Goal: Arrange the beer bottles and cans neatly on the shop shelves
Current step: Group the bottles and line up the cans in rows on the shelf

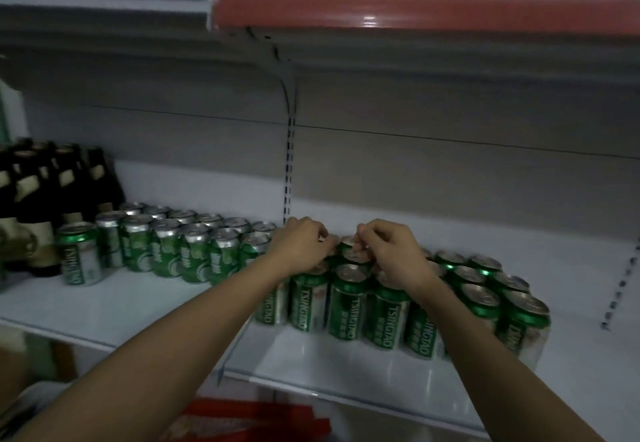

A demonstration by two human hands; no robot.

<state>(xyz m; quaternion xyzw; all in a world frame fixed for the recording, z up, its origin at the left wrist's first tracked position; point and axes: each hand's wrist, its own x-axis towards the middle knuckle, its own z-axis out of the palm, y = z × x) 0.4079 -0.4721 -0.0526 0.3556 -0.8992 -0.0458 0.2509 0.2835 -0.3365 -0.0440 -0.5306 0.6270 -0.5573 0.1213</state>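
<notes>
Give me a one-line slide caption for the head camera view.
Both hands, left and right, grip tops of green Tsingtao cans on a white shelf, dark bottles at left.

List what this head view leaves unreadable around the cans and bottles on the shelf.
1. Cans under the left hand and right hand: the curled fingers cover the tops, so the exact grip cannot be told.
2. Dark bottles: cut by the left edge, dim and blurred; labels unreadable.
3. Rear can rows: hidden behind the front cans.
4. Red item under the shelf: cropped by the bottom edge, blurred.
</notes>
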